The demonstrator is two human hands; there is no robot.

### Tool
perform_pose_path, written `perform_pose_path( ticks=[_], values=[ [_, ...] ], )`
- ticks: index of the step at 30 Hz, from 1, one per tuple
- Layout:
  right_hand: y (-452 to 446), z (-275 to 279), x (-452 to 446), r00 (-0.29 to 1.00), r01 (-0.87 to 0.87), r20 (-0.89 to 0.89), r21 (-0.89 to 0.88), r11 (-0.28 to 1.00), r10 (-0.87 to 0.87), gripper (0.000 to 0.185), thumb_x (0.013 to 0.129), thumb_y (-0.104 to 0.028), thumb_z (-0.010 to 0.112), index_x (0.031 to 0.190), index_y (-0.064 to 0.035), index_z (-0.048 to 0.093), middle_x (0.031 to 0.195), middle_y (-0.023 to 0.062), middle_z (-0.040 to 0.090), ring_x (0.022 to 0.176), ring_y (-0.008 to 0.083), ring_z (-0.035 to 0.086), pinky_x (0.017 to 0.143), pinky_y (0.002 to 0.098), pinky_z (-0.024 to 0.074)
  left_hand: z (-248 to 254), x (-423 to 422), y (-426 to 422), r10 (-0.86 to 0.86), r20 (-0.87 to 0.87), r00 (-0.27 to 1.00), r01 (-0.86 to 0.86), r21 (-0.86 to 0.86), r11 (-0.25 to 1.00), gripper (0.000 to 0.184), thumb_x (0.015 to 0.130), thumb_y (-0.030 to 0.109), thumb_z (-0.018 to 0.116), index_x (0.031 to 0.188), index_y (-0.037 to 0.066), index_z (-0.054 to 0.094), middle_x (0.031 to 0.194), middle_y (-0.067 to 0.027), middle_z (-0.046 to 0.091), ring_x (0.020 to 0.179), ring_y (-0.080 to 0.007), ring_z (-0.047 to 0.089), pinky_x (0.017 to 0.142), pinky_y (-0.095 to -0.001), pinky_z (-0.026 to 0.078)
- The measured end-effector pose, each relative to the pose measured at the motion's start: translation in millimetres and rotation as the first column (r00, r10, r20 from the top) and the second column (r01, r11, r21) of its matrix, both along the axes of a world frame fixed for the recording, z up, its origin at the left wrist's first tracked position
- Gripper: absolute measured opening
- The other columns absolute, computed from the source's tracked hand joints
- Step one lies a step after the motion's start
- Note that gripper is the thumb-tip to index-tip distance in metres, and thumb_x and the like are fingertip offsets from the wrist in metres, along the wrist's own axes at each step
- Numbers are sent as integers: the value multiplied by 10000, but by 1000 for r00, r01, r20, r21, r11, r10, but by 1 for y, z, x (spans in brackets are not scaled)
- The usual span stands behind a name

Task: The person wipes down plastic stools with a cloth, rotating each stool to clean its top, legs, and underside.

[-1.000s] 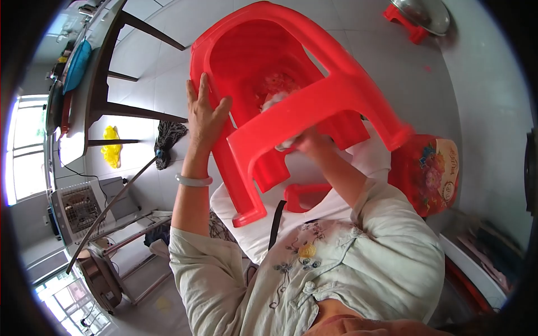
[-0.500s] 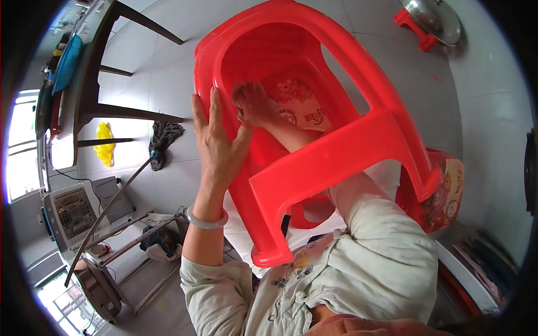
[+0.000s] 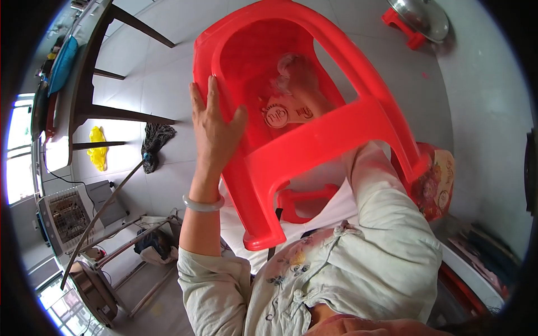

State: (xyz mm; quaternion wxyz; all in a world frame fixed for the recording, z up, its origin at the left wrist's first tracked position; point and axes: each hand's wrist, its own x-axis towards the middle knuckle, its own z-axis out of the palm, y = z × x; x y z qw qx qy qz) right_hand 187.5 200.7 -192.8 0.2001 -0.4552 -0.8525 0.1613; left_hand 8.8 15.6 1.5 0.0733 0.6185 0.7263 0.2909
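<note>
A red plastic chair lies tipped in front of me, its seat and printed label facing up inside the frame. My left hand, with a pale bangle at the wrist, rests spread against the chair's left side, fingers apart. Through the opening below the chair's crosspiece, my right arm reaches inside. My right hand is over the seat surface, blurred, with a whitish cloth at its fingers.
Another red chair with a floral label stands at the right. A metal lid sits on a small red stool at the upper right. At left are a dark-legged table, a mop, a yellow bag and a heater.
My right hand has moved from below the crosspiece into the chair, first to the left side, then across to the upper right. My left hand stays on the chair's side.
</note>
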Motion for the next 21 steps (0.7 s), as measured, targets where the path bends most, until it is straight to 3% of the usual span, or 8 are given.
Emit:
perform_pose_path(
  ticks=[2,6,8,12,14,15,17,21],
  values=[
    [-17,-29,18,986,162,-107,503,849,-125,396,717,-265,702,1035,-49,605,1081,180,586,1048,379,565,924,523,443,5,1,1,16,23,1000,-16,-32,999,777,763,253,699,1445,62,380,1491,-358,203,1377,-472,283,1085,-481,343],
    [-58,-26,52,985,163,-127,464,871,-117,437,748,-256,689,1097,-16,583,1083,191,587,1125,389,537,987,524,403,4,-1,4,49,27,998,-46,-78,996,784,772,303,691,1450,66,376,1491,-355,210,1378,-462,288,1085,-477,347],
    [-114,63,73,985,34,165,85,996,-48,338,789,-221,631,1046,-16,551,1096,211,554,1070,368,537,946,470,436,-1,-6,6,39,45,998,-35,-74,997,782,778,331,685,1448,67,380,1490,-356,210,1380,-461,283,1091,-470,341],
    [-181,-28,118,972,194,93,206,959,-216,384,796,-230,630,1092,-7,526,1215,218,491,1167,377,472,1020,494,358,-3,-10,10,27,18,999,-26,-50,998,791,773,354,685,1444,61,387,1480,-363,229,1388,-450,277,1098,-458,337],
    [-221,-27,132,858,279,371,241,930,-354,444,769,-230,668,1114,-2,507,1253,219,461,1201,389,443,1037,489,328,-3,-12,11,19,45,999,-17,-38,999,791,766,361,688,1437,58,398,1477,-366,235,1389,-446,277,1094,-448,343],
    [-234,-23,137,856,280,375,245,928,-357,444,769,-230,668,1114,-2,507,1253,219,461,1201,389,443,1037,489,328,-5,-12,11,18,36,999,-17,-31,999,791,763,380,678,1432,58,407,1478,-366,230,1381,-446,296,1087,-447,355],
    [-253,-16,140,867,391,293,102,915,-403,393,757,-110,633,1104,22,503,1222,232,508,1232,435,423,1039,500,345,-5,-16,13,2,26,1000,-1,-39,999,791,783,402,669,1450,84,386,1490,-344,225,1384,-449,289,1081,-462,362],
    [-232,-54,141,879,427,163,154,891,-449,508,682,-175,736,1104,-5,509,1229,205,476,1141,395,464,956,501,390,-6,-19,11,-13,33,999,14,-21,1000,808,756,424,641,1446,82,395,1491,-354,216,1348,-477,337,1074,-451,372]
  ],
)
